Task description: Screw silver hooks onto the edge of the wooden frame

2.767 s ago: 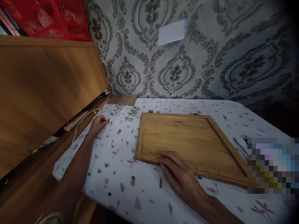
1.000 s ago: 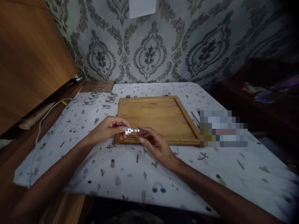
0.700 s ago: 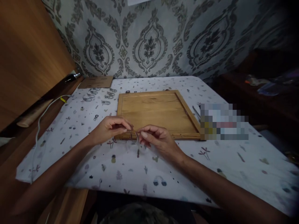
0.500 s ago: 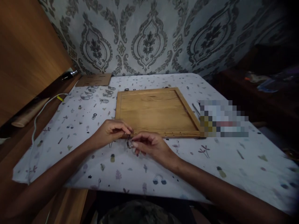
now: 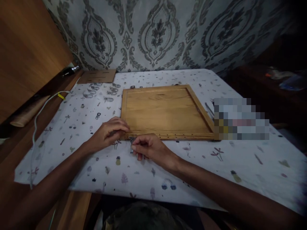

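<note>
**Small metal piece in right-hand pinch, at panel's near-left corner**

My right hand [image 5: 150,148] has thumb and index pressed together on a small metal piece [image 5: 131,140]; the other fingers curl under. The piece hangs just off the near edge of the wooden panel [image 5: 160,111], close to its left end. Contact with the edge: can't tell. I read the tip grip as a fit to a part this small; it leaves the far end of the piece exposed toward the wood.

My left hand [image 5: 109,134] arches at the panel's left corner, fingers bent together, thumb below. Fingertips are at the wood; whether they press it or pinch something tiny, can't tell. Probably there to steady or guide.

Panel lies flat on the patterned cloth [image 5: 139,175], with the row of holes [image 5: 176,135] on the near rail, my side, so presumably turned for easy reach.

Similar-looking metal pieces [image 5: 108,99] sit in loose groups left of the panel, far side. Looks like a sorted supply, off the work area. Cardboard [image 5: 97,76] is beyond them by the wall. A thin tool [image 5: 209,109] lies right of the panel, beside a pixelated patch I can't read.
</note>
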{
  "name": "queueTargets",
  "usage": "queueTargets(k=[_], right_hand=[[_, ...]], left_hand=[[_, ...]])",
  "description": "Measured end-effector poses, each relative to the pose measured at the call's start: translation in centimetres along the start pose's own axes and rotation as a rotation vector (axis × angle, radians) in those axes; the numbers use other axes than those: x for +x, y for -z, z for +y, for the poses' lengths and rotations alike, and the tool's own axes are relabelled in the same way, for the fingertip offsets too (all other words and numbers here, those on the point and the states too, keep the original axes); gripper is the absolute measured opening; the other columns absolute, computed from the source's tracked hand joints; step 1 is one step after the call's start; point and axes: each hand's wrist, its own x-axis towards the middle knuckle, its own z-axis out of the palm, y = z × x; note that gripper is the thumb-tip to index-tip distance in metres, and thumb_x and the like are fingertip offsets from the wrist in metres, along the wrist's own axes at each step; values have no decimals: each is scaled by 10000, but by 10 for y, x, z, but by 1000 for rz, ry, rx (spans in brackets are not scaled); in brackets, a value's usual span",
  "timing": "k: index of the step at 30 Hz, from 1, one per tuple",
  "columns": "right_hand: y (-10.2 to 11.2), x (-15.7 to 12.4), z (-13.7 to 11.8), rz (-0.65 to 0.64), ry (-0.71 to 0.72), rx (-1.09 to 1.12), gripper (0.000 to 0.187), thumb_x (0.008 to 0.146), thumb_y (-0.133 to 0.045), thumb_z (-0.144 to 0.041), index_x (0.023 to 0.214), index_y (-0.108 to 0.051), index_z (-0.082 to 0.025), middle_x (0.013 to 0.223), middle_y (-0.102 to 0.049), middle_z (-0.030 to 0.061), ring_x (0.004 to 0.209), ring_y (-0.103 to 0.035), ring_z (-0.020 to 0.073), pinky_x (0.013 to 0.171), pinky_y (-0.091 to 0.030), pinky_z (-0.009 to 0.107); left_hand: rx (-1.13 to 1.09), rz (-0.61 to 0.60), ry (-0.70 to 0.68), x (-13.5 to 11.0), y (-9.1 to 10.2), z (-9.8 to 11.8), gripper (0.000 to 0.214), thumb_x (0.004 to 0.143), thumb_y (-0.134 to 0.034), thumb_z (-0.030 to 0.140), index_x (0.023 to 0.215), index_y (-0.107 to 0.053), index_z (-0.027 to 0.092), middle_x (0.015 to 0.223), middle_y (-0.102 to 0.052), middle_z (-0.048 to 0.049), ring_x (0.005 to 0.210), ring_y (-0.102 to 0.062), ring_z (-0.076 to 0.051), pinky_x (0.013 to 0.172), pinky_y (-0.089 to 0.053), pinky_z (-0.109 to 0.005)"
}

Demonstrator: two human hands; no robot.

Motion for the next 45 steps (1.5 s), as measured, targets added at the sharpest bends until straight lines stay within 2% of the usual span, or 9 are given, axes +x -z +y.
queueTargets(k=[4,11,14,18,26,30,35,41,45], right_hand=[[-3,2,-6,-11,-23,-6,126,800,-689,-241,713,-639,-165,644,-648,-25,456,-519,45,420,-332,167],[-7,11,-5,-8,-29,-1,165,843,-653,-277,729,-596,-172,603,-582,-63,351,-421,20,350,-279,163],[-8,11,-4,-6,-33,-2,163,842,-647,-285,737,-592,-173,616,-588,-64,339,-416,15,335,-273,159],[-6,12,-4,-21,-29,-4,200,825,-687,-340,757,-601,-173,633,-600,-60,340,-418,14,331,-280,154],[-4,0,-4,20,61,-114,231,911,-566,-353,800,-634,-163,606,-600,-37,353,-458,44,347,-350,160],[19,-28,-8,238,213,-332,278,936,-551,-391,917,-716,-168,600,-623,-31,441,-533,79,442,-446,186],[83,-78,-3,643,372,-685,314,941,-509,-377,968,-746,-173,892,-771,74,799,-716,170,764,-550,277],[146,-112,12,1037,246,-982,352,973,-447,-367,999,-731,-161,754,-729,68,616,-642,186,635,-506,305],[166,-119,11,1133,84,-1170,364,958,-469,-358,1130,-726,-165,1147,-744,151,761,-688,228,734,-514,368]], left_hand=[[13,-82,39,-1,13,6,227,997,-578,224,1211,-653,212,1226,-689,-113,1251,-578,-253,1076,-490,-461],[10,-267,31,-7,18,2,626,857,-772,534,1356,-556,226,1465,-532,-170,1476,-374,-343,1206,-376,-556],[49,-260,55,-8,10,4,613,810,-778,607,1250,-595,222,1417,-573,-164,1464,-388,-353,1185,-399,-557],[129,-240,73,-6,0,8,482,877,-734,565,1158,-591,200,1301,-644,-147,1418,-448,-331,1161,-422,-540],[259,-137,-49,-12,-6,11,424,971,-644,484,1272,-549,202,1307,-663,-137,1345,-542,-300,1123,-469,-492],[364,-91,-84,-22,-13,-5,440,953,-649,511,1297,-588,242,1271,-692,-91,1227,-628,-296,1048,-528,-470],[450,0,-125,-31,-18,-26,490,937,-616,565,1357,-604,314,1231,-721,-53,1129,-682,-300,955,-602,-442],[446,26,-16,-33,-20,-22,427,929,-606,579,1291,-640,355,1233,-718,-32,1148,-672,-310,966,-605,-488],[456,-47,-84,-25,-13,-19,426,910,-653,515,1294,-633,331,1221,-736,-47,1097,-697,-298,911,-623,-448]])
